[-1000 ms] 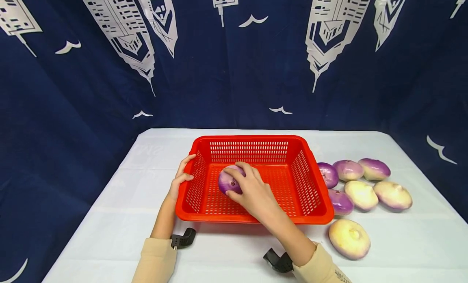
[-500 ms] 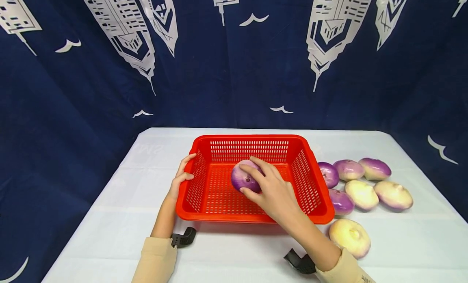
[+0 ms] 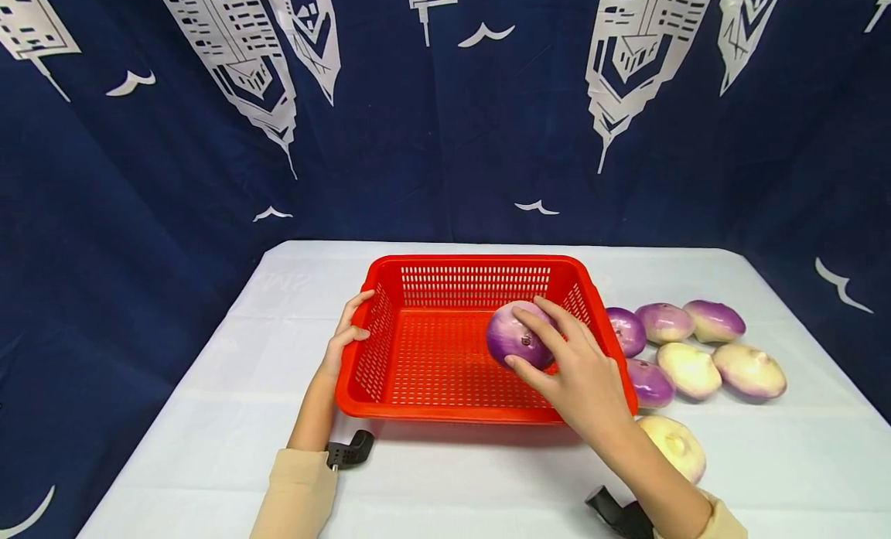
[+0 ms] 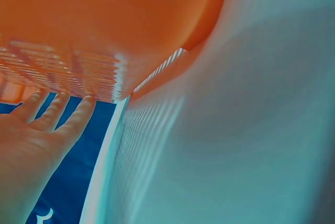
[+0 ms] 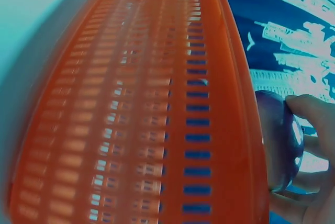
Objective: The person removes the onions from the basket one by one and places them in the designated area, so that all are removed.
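My right hand grips a purple-and-white turnip with thumb and fingertips. It is held over the right part of a red perforated plastic basket. In the right wrist view the turnip shows just beyond the basket's rim, looking dark, with fingers behind it. My left hand grips the basket's left rim, fingers hooked over it. The left wrist view shows the left hand's fingers against the slotted wall.
Several more turnips lie on the white-covered table right of the basket, purple ones nearest its wall and a cream one partly behind my right forearm. A dark blue printed curtain hangs behind the table.
My right hand has lifted the turnip and carried it from the basket's middle-left toward its right side. The left hand and the basket have stayed in place.
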`<state>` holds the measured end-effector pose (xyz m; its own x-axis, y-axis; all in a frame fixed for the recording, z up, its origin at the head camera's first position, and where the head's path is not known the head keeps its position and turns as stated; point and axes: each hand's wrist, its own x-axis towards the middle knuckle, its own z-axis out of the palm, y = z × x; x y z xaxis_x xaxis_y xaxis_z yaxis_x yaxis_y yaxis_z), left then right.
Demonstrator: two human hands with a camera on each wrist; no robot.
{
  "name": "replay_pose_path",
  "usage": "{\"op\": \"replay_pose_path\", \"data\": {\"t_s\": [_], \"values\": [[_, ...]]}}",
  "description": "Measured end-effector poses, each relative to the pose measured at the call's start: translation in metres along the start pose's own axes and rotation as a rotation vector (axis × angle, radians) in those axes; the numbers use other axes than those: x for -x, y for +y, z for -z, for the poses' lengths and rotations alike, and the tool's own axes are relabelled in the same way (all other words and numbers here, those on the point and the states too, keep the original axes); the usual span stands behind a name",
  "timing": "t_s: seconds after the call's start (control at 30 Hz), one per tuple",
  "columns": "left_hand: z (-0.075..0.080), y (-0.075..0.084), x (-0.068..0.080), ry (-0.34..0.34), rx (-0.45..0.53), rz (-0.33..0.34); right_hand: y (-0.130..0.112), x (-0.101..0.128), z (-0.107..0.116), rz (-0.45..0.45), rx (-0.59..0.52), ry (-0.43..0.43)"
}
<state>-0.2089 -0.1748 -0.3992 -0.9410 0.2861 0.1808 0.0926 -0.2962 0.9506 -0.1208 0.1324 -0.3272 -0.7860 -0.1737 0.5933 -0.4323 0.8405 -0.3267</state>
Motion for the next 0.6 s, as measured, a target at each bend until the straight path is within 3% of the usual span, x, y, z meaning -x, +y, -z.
{"op": "replay_pose_path", "data": {"t_s": [0.6], "values": [[0.001, 0.0, -0.002, -0.012, -0.004, -0.009, 0.037, 0.032, 0.034, -0.143, -0.022, 0.144]]}}
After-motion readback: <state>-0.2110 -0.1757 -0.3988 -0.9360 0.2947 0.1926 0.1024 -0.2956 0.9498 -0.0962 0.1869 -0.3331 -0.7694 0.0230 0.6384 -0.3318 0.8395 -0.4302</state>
